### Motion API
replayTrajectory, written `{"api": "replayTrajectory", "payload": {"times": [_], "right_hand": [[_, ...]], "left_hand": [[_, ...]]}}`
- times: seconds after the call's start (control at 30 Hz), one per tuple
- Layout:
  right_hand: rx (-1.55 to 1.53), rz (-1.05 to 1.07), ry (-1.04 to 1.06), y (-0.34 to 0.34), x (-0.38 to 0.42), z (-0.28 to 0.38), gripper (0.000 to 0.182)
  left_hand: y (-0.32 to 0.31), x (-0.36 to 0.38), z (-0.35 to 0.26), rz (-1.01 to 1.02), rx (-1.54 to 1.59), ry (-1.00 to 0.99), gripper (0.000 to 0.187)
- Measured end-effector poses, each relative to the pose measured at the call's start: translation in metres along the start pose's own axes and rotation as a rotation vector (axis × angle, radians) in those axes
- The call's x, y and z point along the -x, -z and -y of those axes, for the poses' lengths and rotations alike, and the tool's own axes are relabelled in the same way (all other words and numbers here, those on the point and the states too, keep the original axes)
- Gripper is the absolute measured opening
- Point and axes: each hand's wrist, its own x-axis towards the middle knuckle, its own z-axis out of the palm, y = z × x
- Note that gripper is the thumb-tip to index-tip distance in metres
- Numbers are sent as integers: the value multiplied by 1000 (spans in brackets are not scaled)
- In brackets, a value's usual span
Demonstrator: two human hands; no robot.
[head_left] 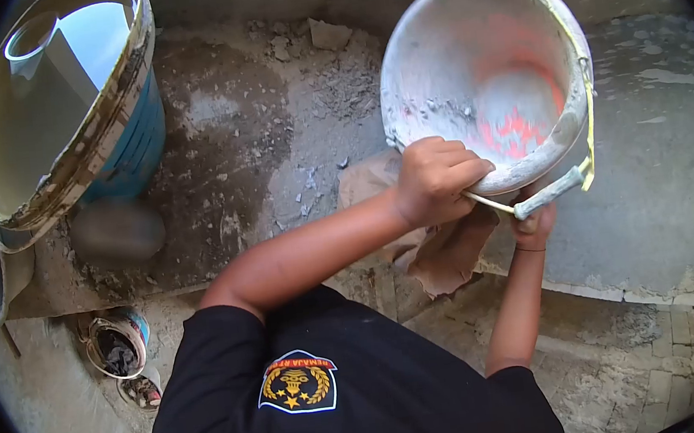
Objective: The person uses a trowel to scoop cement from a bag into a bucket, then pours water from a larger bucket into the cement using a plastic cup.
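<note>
A mortar-crusted bucket [518,72] is tilted with its mouth facing me, and reddish patches and grey crumbs show inside it. My left hand [442,179] is closed over its near rim, the thumb lying along the edge. Below the bucket, my right hand [538,226] holds it from underneath, with its fingers mostly hidden by the bucket and the handle. The wire handle with its grey grip [554,190] hangs in front of that hand. A crumpled brown paper-like sheet [452,252] lies just beneath my left hand.
At the upper left stands a large blue bucket [124,147] of water, with a clear plastic cup [33,46] in it. A smaller bucket [140,323] with dark contents sits lower left. Rubble [331,35] litters the rough ledge. A grey concrete slab [657,184] extends right.
</note>
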Motion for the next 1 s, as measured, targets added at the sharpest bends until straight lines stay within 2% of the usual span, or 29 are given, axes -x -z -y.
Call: {"api": "replayTrajectory", "payload": {"times": [0.03, 0.1, 0.13, 0.17, 0.23, 0.27, 0.33, 0.37, 0.43, 0.47, 0.5, 0.57, 0.63, 0.7, 0.73, 0.87, 1.0], "right_hand": [[2, 13, 2, 7, -3, 1, 54], [240, -805, 304, 1, 5, -1, 53], [-144, -660, 154, -9, 2, -8, 53], [225, -1056, 315, -30, -19, -32, 51], [172, -499, -67, -18, 7, -18, 49], [318, -813, 56, -24, 9, -19, 49], [288, -752, 93, -23, 8, -4, 50], [267, -755, 121, -27, 7, 2, 50], [308, -716, 136, -38, 1, 10, 50], [354, -686, 146, -43, 0, 14, 50], [349, -684, 153, -48, -2, 16, 50], [415, -717, 223, -57, -5, 16, 50], [407, -709, 247, -60, -6, 12, 48], [408, -698, 292, -62, -3, 4, 48], [404, -701, 295, -63, 2, 1, 48], [388, -726, 312, -59, 14, -9, 48], [389, -706, 306, -57, 21, -14, 48]], "left_hand": [[-1, -1, 4, 0, -6, -12, 27], [-7, 7, -2, 6, 42, 57, 25], [-6, 7, -4, 2, 37, 52, 25], [-3, 7, -5, 29, -5, 34, 23], [-2, 7, 0, 68, -34, 33, 21], [-3, 4, 9, 1, -41, 45, 19], [1, -7, 27, -93, -116, 100, 12], [-4, -13, 36, -193, 3, 192, 8], [-3, -15, 56, -223, 127, 498, 13], [-4, -17, 71, -292, 212, 573, 24], [1, -20, 84, -340, 297, 711, 11], [7, -13, 125, -428, 456, 881, 30], [7, -17, 155, -650, 615, 974, 28], [15, -13, 180, -845, 937, 1145, 33], [21, -6, 187, -782, 1066, 1206, 43], [33, 13, 201, -813, 1188, 1283, 54], [37, 5, 190, -859, 1221, 1272, 55]]}}
